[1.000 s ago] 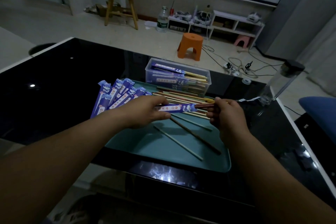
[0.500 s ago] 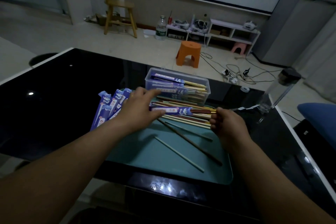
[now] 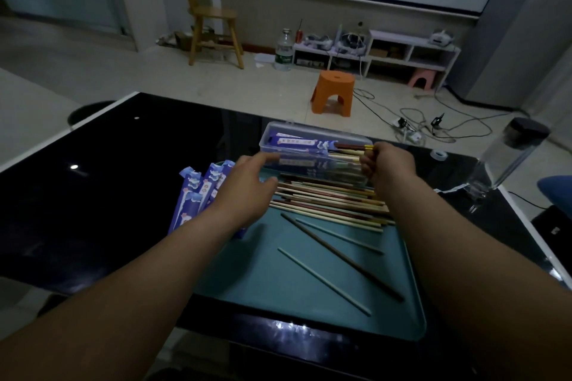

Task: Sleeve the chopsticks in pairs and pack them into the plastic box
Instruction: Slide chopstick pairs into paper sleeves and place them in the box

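Observation:
My right hand point(image 3: 388, 164) grips the bare ends of a sleeved chopstick pair point(image 3: 305, 143) and holds it over the clear plastic box point(image 3: 278, 128), which has other sleeved pairs inside. My left hand point(image 3: 247, 187) hovers with relaxed fingers just left of the box, holding nothing. Loose chopsticks point(image 3: 328, 201) lie in a pile on the teal tray point(image 3: 278, 284). Three single chopsticks point(image 3: 340, 260) lie apart nearer me. Empty purple sleeves point(image 3: 198, 195) fan out at the tray's left edge, partly hidden by my left arm.
The tray sits on a glossy black table point(image 3: 108, 164). A clear bottle with a dark lid point(image 3: 507, 158) stands at the table's right side, with a tape roll point(image 3: 438, 154) near it. An orange stool point(image 3: 334, 93) and cables lie on the floor beyond.
My right hand carried the sleeved pair up from the tray to over the box. My left hand let go of the sleeve and opened.

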A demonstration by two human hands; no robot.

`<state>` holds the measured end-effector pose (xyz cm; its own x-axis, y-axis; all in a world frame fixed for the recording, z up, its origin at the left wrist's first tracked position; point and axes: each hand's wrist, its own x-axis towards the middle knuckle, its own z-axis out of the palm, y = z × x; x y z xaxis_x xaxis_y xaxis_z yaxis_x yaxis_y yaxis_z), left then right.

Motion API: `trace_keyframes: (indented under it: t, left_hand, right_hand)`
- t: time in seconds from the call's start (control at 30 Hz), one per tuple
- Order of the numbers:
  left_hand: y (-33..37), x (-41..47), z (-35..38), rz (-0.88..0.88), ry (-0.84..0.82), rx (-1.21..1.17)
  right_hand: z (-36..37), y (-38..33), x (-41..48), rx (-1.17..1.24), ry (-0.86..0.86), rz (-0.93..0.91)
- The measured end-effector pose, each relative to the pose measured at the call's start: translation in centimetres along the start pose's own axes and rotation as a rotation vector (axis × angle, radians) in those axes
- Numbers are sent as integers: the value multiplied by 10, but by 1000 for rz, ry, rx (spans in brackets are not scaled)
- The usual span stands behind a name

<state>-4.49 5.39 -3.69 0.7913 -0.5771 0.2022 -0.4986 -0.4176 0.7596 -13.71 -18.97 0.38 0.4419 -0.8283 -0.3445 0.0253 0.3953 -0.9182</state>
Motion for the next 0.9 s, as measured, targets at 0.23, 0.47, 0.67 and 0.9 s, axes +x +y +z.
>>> trace_keyframes:
  t: [0.23,0.47,0.67,0.9]
  left_hand:
    - [-3,-1,-1,-27,-15,10]
    - [2,-6,0,-11,-46,0]
    - [7,-11,-4,14,-72,26]
    - [8,-13,-8,22,-140,107]
  right_hand:
    - [6,11,12,-231,71,-32]
    - [-21,13,-2,-449,-82,-132]
    - [-40,13,-15,-609,-128,-276]
    - [-83,42,-62,-1050,-236,-356]
